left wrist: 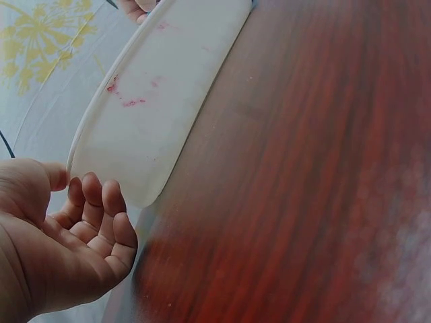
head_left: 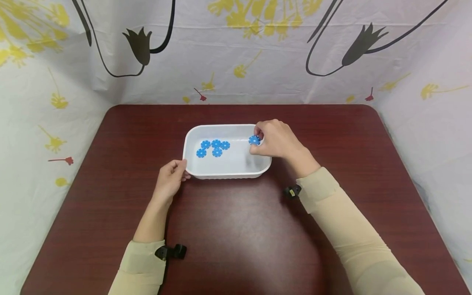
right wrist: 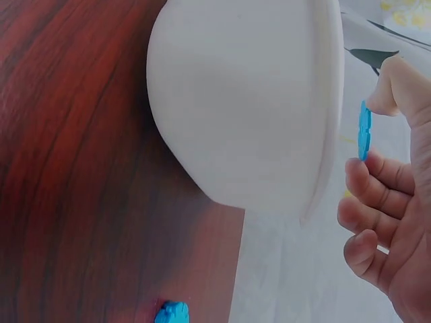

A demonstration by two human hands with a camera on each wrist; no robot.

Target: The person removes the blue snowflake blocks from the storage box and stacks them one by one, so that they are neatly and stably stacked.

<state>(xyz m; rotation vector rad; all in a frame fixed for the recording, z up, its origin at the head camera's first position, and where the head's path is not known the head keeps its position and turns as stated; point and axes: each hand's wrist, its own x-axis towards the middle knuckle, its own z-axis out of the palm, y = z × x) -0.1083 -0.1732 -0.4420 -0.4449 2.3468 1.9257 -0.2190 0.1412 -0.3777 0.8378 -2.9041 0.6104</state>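
Observation:
A white rectangular plastic tray (head_left: 228,164) sits on the table with several blue notched discs (head_left: 216,144) grouped in its left half. My left hand (head_left: 171,178) holds the tray's near left corner; the left wrist view has the thumb at the rim and the fingers (left wrist: 93,202) curled against the outer wall. Over the right end of the tray, my right hand (head_left: 278,140) pinches one more blue notched disc (head_left: 254,140) between thumb and fingertips. Seen edge-on in the right wrist view, this disc (right wrist: 364,131) is above the rim, and the other fingers are loosely bent.
The dark red wooden table (head_left: 239,229) spreads around the tray. Another blue piece (right wrist: 172,312) shows at the bottom of the right wrist view, on the table beyond the tray's end. A patterned white cloth (head_left: 228,61) hangs behind and at both sides.

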